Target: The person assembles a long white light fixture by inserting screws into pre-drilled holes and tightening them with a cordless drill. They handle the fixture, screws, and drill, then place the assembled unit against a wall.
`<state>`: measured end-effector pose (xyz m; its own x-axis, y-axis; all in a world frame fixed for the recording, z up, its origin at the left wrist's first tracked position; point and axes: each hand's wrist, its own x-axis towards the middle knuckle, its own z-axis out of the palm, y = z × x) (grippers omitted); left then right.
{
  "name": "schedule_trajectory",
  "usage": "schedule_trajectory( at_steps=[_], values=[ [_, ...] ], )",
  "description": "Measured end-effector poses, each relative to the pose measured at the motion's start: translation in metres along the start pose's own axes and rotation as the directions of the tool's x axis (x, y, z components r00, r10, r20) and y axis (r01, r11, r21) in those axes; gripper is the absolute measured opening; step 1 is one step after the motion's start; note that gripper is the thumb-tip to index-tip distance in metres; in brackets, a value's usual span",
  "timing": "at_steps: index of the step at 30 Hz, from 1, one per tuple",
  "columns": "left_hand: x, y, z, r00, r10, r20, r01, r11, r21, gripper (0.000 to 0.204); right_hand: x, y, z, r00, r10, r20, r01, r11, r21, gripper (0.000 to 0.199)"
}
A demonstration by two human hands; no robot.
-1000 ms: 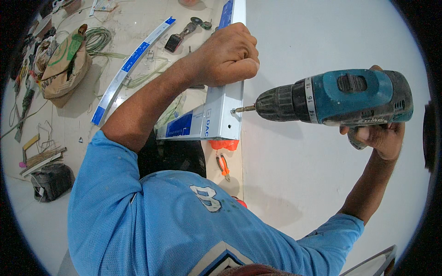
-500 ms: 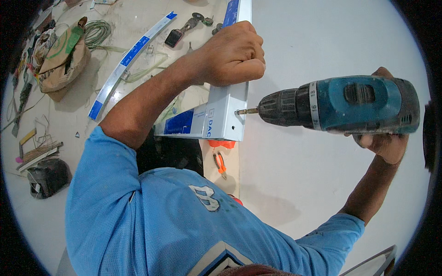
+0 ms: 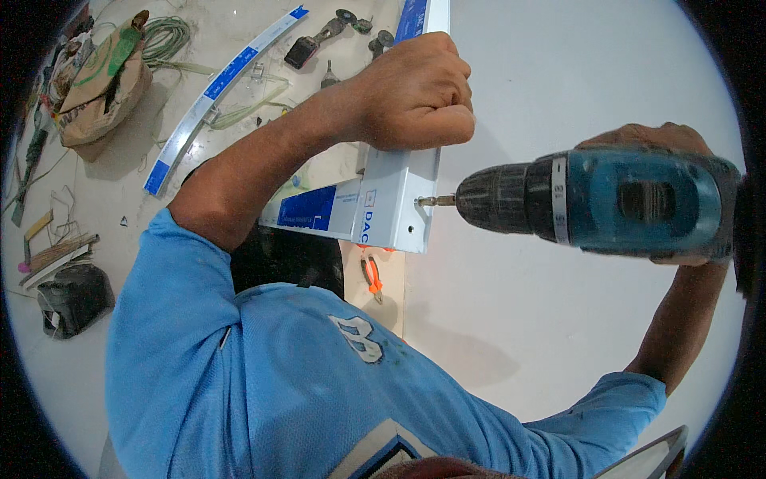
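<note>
My left hand (image 3: 423, 92) is closed around a white metal profile (image 3: 399, 180) with blue protective film, near the corner where it meets a second profile (image 3: 307, 209). In my right hand (image 3: 650, 137) is a teal and black cordless drill (image 3: 646, 203), lying sideways and hiding most of my fingers. The drill's bit (image 3: 435, 201) points left, its tip at a screw or hole in the profile's side face; which of these I cannot tell. Just below that spot is a dark open hole (image 3: 410, 229).
Orange-handled pliers (image 3: 372, 279) lie below the corner. Beyond my left arm are a curved white strip (image 3: 227, 96), an angle grinder (image 3: 319, 40), a brown sack (image 3: 108, 100) and coiled cable (image 3: 167, 40). A black container (image 3: 76, 299) stands at far left. A white wall (image 3: 558, 72) extends to the right.
The drill has rolled in my right hand and shifted slightly right, with its tip still at the profile. The profile and my left hand sit slightly farther right in view.
</note>
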<state>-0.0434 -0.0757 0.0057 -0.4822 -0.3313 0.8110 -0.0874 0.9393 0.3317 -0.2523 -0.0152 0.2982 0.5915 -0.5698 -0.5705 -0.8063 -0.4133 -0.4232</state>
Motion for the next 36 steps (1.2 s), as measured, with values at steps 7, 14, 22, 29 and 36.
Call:
schedule_trajectory(
  at_steps=[7, 14, 22, 29, 36],
  values=[
    [0.001, 0.000, -0.001, 0.997, -0.055, 0.056, 0.054, 0.998, 0.014, 0.030, 0.017, 0.005, 0.004, 0.989, 0.104, 0.104, -0.118, 0.983, 0.143, 0.063],
    [0.002, -0.001, 0.015, 0.988, -0.014, -0.154, 0.004, 0.998, -0.065, 0.037, 0.031, -0.052, 0.007, 0.900, 0.381, 0.210, -0.237, 0.834, -0.498, 0.065],
    [0.004, -0.004, 0.013, 0.982, 0.063, -0.177, -0.067, 0.998, -0.017, 0.038, 0.022, -0.043, 0.005, 0.918, 0.373, 0.131, -0.279, 0.846, -0.454, 0.065],
    [0.001, -0.004, 0.018, 0.978, 0.063, -0.201, -0.076, 0.995, -0.057, 0.043, 0.008, -0.034, 0.017, 0.954, 0.293, -0.070, -0.294, 0.858, -0.422, 0.067],
    [0.006, 0.009, 0.009, 0.984, -0.038, -0.172, 0.043, 0.999, 0.023, 0.045, -0.006, -0.020, 0.028, 0.913, 0.189, -0.361, -0.325, 0.873, -0.365, 0.068]
  ],
)
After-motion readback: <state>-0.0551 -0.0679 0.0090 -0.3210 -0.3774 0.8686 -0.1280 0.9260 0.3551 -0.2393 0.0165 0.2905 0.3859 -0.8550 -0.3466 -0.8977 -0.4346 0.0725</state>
